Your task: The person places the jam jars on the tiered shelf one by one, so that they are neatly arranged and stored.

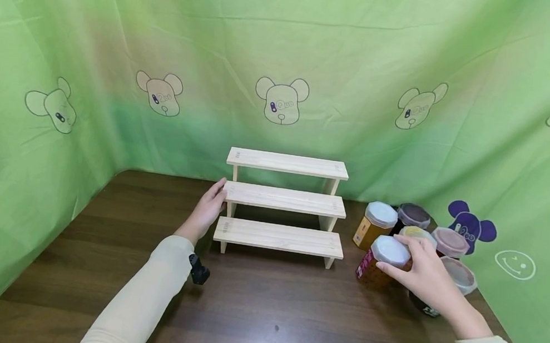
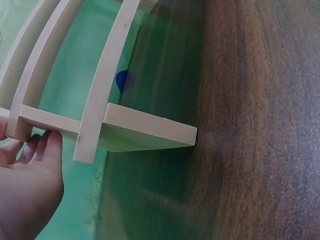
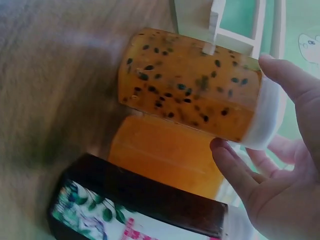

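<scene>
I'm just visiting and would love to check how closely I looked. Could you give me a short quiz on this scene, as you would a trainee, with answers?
1. Count: how many steps does the wooden stand have?
2. Choose: which jar does the right hand hold?
A) the dark jar with a leafy label
B) the orange jar with dark specks
C) the pink-lidded jar
3. True or false: the left hand is holding a jar.

Key:
1. Three.
2. B.
3. False; it grips the left end of the stand's middle step.
</scene>
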Tool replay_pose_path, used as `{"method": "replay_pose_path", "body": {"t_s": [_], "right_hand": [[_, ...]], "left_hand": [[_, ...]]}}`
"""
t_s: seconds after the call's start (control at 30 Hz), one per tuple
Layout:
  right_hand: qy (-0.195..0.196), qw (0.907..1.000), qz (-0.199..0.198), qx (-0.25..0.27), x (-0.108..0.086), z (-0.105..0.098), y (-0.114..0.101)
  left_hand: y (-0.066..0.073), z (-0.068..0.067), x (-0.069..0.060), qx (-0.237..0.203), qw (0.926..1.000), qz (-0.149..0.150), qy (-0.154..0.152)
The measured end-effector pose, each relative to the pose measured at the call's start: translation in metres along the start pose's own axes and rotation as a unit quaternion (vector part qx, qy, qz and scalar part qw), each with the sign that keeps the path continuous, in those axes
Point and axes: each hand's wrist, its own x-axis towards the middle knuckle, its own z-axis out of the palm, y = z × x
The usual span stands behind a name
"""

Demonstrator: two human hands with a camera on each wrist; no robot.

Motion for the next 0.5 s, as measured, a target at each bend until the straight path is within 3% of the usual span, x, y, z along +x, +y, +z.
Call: {"method": "replay_pose_path", "body": {"t_s": [0.23, 0.5], "right_hand": [[0.007, 0.9999, 0.010, -0.003, -0.0004, 0.0038, -0.0010], [-0.051, 0.9963, 0.063, 0.030, -0.0048, 0.0049, -0.0015]], "left_hand": [[-0.0005, -0.0019, 0.0004, -0.022, 0.9997, -0.001, -0.011], [0.0015, -0.0037, 0.0006, -0.028, 0.9990, -0.007, -0.035]]}}
